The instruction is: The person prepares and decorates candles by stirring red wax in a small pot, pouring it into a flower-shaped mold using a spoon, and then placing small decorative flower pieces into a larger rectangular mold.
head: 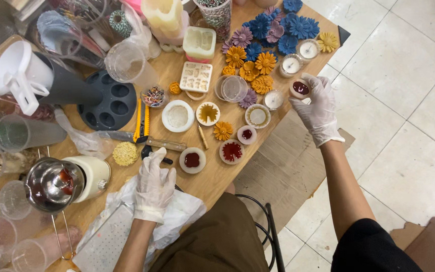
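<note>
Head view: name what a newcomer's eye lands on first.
A cluster of blue, orange and purple moulded flowers crowds the far end of the wooden table. The gloved right hand holds a small round cup of dark red wax at the table's edge; the gloved left hand rests near similar red-filled cups.

I see thin, translucent white disposable gloves on both of my hands, the left hand and the right hand, each wrinkled over the fingers and ending in a loose cuff at the wrist. My forearms are bare. A black sleeve covers my right upper arm, and olive-brown fabric covers my lap.
</note>
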